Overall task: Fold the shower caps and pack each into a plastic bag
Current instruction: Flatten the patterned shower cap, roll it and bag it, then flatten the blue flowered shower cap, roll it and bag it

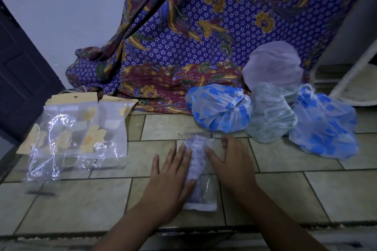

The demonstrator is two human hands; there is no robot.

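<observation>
On the floor (306,189), bagged cap (196,161) is pressed flat by L hand (169,179) & R hand (230,163), fingers straight, nothing gripped; sealing prob. needed next.

Draped cloth (183,32) is showing violet-blue, sprinkled with small white flowers, with gold and maroon blooms running through. Blue-blotched cap (218,108) and second blue-blotched cap (324,128) are showing clear between blotches. Green cap (269,114) is reading pale, speckled. Lilac cap (273,63) is reading plain. Plastic bags (81,128) are carrying yellow headers and flower prints. Floor tiles (306,159) are showing beige.
</observation>
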